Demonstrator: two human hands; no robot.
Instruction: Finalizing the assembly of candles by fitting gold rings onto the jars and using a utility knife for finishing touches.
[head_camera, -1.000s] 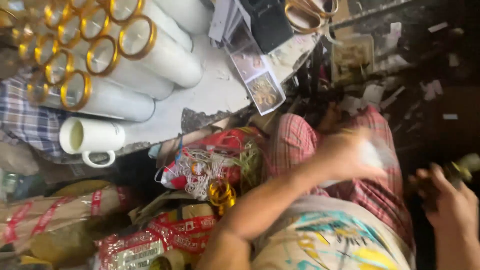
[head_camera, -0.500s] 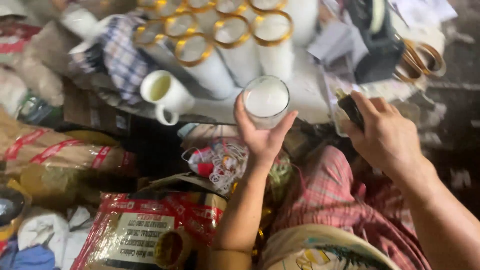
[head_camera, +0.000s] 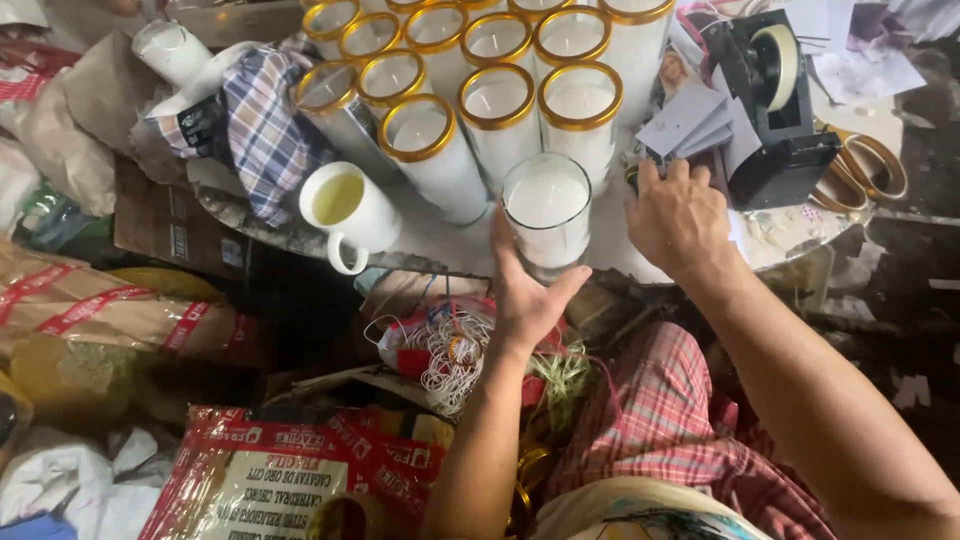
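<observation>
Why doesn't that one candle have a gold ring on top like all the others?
The glass candle in the left hand has a plain clear rim, while the candles grouped behind it all wear gold bands. It also stands apart from them at the table's edge. The right hand rests beside it, on small cards.

Soft even daylight, sharp centre, dim edges.

Right hand's fingers (head_camera: 668, 172) hide among cards (head_camera: 690, 118) (rear candles (head_camera: 620, 8) cropped).
</observation>
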